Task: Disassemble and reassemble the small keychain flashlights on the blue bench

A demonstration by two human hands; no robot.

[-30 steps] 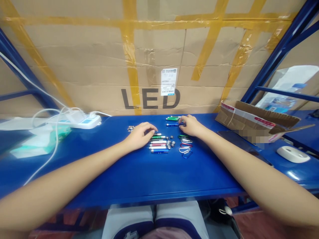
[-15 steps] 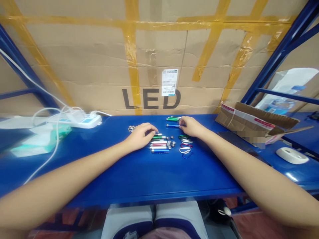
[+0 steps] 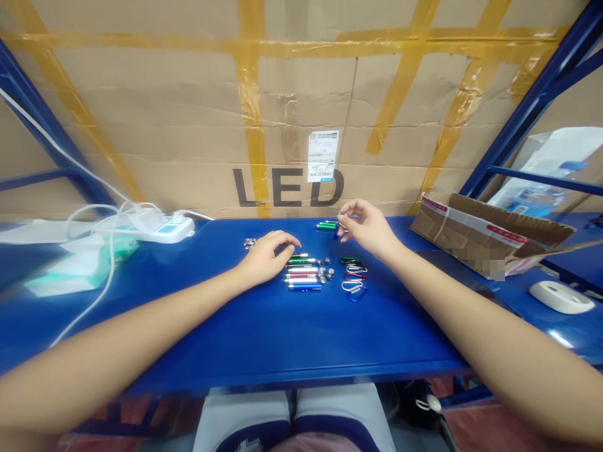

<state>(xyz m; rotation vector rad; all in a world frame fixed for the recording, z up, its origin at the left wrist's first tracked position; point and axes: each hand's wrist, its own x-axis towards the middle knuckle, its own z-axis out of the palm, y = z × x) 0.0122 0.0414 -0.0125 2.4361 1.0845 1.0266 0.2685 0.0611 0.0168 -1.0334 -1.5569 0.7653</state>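
Observation:
A row of small keychain flashlights (image 3: 304, 274) in green, silver, red and blue lies mid-table. My left hand (image 3: 266, 254) rests palm down at the row's left end, fingers curled and pressed together; whatever is under them is hidden. My right hand (image 3: 370, 227) is raised a little above the blue table (image 3: 282, 333) and pinches a small blue flashlight (image 3: 336, 232) by its ring, just right of two green flashlights (image 3: 326, 225). Small silver button parts (image 3: 325, 272) and several coloured carabiners (image 3: 353, 276) lie between my hands. More silver parts (image 3: 249, 242) sit left of my left hand.
A taped cardboard wall marked LED (image 3: 287, 186) closes the back. A white power strip (image 3: 157, 227) with cables and a tissue pack (image 3: 80, 263) lie at the left. At the right are an open cardboard box (image 3: 490, 235), a dark flat device (image 3: 440, 258) and a white oval object (image 3: 560, 296).
My right hand has lifted off the table with the blue flashlight, moving slightly up and back. My left hand has stayed where it was.

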